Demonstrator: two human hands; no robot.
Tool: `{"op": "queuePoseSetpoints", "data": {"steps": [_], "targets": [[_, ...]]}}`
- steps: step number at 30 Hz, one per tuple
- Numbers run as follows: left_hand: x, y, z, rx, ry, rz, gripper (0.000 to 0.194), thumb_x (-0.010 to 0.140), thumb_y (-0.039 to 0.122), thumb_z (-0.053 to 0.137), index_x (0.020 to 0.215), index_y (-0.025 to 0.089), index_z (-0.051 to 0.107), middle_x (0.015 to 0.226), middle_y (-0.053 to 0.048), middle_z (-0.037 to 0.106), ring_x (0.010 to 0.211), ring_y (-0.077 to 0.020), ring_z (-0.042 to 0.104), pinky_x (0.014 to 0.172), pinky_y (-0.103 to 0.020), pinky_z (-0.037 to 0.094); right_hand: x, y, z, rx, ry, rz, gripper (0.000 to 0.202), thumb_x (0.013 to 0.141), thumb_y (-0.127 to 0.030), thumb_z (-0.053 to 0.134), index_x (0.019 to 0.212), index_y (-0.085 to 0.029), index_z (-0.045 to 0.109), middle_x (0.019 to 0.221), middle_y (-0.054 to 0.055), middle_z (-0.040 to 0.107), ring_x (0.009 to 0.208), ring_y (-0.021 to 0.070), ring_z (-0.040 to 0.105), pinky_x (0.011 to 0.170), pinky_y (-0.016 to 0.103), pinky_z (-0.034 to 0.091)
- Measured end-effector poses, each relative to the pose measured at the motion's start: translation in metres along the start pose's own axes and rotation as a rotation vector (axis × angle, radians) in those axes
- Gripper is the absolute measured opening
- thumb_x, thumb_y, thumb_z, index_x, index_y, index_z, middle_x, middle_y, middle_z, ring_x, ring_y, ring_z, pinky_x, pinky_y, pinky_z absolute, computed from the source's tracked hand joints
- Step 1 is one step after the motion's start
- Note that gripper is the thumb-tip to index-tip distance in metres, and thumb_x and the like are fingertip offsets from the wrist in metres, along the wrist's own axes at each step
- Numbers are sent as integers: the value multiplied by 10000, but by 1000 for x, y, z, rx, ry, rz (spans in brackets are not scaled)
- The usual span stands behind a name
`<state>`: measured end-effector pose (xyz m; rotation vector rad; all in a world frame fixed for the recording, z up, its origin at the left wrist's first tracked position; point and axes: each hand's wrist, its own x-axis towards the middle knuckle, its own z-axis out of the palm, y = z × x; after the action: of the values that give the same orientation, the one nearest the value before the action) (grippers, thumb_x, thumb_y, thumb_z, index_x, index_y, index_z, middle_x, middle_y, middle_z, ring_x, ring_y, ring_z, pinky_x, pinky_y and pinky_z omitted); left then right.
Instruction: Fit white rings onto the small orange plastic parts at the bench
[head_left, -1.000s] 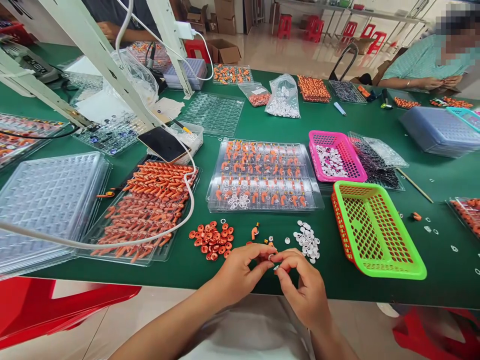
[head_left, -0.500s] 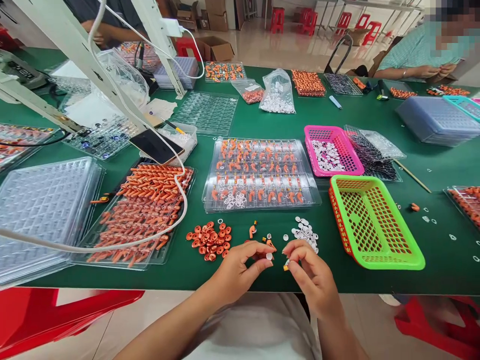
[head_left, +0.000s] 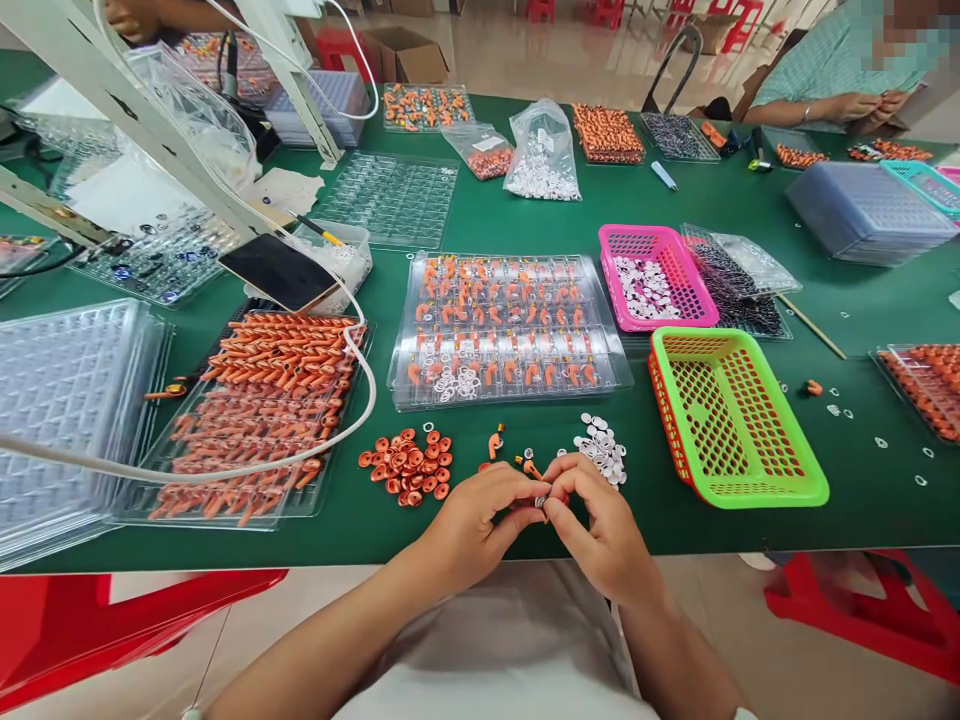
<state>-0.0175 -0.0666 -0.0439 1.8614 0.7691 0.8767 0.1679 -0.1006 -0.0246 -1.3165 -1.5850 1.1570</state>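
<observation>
My left hand (head_left: 474, 512) and my right hand (head_left: 600, 522) meet fingertip to fingertip just above the front of the green table. Pinched between them is a small round silvery part (head_left: 540, 501), mostly hidden by the fingers. Small orange curved pieces with yellow ends lie just beyond, one loose piece (head_left: 495, 441) upright and another (head_left: 531, 468) close to my fingertips. Left of my hands is a heap of orange cup-shaped caps (head_left: 409, 465). White round discs (head_left: 600, 448) are piled beyond my right hand.
A clear tray (head_left: 510, 375) of orange pieces and white rings lies ahead. To its right stand a pink basket (head_left: 705, 300) and a green basket (head_left: 814, 490). A white cable (head_left: 247, 474) loops over the left tray of orange parts. Across the table sits a co-worker (head_left: 810, 85).
My hands, apart before, have come together at the fingertips. The white disc in my left fingers and the yellow-ended piece in my right no longer show clearly. The view has shifted slightly.
</observation>
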Motion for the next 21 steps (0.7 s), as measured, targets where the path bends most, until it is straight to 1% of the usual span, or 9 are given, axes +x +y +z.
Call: {"op": "queuePoseSetpoints", "data": {"steps": [6, 10, 13, 17, 21], "targets": [[-2, -1, 2, 25, 7, 20, 270, 903, 105, 614, 1148, 211, 654, 940, -35, 746, 836, -142, 655, 807, -281, 513, 0, 1, 2, 3, 10, 10, 138, 921, -154, 503, 799, -208, 537, 989, 42, 555, 962, 176, 552, 831, 305, 429], [-1, 0, 4, 62, 40, 50, 269, 899, 88, 605, 1143, 187, 659, 920, -50, 749, 825, -148, 666, 764, -268, 535, -1, 1, 2, -3, 15, 25, 142, 915, -147, 506, 791, -207, 537, 979, 42, 564, 960, 178, 556, 825, 306, 429], [-1, 1, 7, 68, 63, 57, 259, 891, 82, 611, 1125, 177, 668, 909, -54, 748, 822, -149, 671, 762, -267, 548, -2, 1, 2, -4, 26, 36, 145, 913, -151, 508, 781, -205, 533, 970, 42, 566, 949, 176, 560, 816, 303, 432], [-1, 8, 10, 42, 92, 25, 244, 894, 86, 602, 1102, 187, 682, 876, -47, 737, 797, -143, 668, 740, -257, 554, -3, -1, 2, 2, 39, 62, 142, 900, -148, 518, 771, -205, 525, 967, 43, 574, 911, 172, 570, 786, 298, 444], [0, 17, 10, 30, 81, -25, 246, 906, 92, 575, 1096, 194, 692, 863, -57, 722, 791, -150, 656, 725, -268, 551, -3, -4, -1, 15, 28, 75, 146, 889, -136, 527, 762, -207, 517, 959, 44, 598, 892, 175, 576, 758, 298, 456]]}}
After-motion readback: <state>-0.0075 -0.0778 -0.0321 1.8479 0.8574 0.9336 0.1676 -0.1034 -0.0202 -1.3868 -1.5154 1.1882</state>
